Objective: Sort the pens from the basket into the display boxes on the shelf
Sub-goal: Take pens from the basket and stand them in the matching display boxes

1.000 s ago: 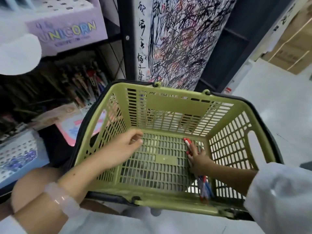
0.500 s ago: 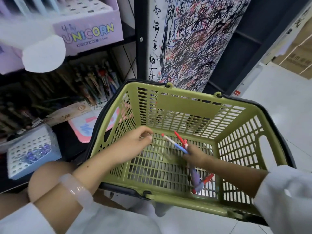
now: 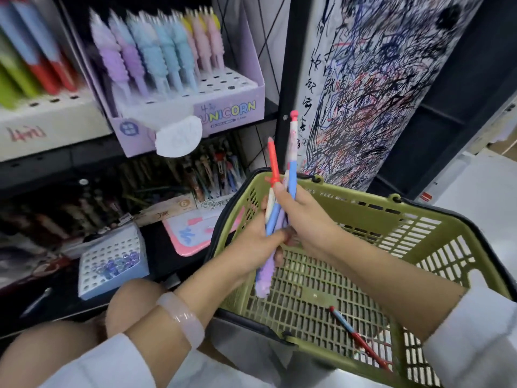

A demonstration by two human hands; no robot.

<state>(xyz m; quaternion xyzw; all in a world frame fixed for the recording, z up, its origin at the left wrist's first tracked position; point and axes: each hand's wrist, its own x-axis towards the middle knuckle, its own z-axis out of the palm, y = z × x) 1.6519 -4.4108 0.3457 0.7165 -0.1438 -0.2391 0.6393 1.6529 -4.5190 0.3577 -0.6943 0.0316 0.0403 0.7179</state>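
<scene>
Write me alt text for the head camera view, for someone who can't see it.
Both hands, left hand and right hand, hold a bundle of pens upright above a green basket with one pen left inside. To the left, a shelf holds a purple Unicorn display box of pastel pens.

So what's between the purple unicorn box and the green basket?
In the head view, a dark metal shelf post stands between the unicorn box and the basket.

We see open holes along the front of the UNICORN box [image 3: 229, 107]; pastel pens [image 3: 156, 51] block its back rows. Basket [image 3: 419, 219] top open; one pen [image 3: 361, 340] on its floor.
</scene>
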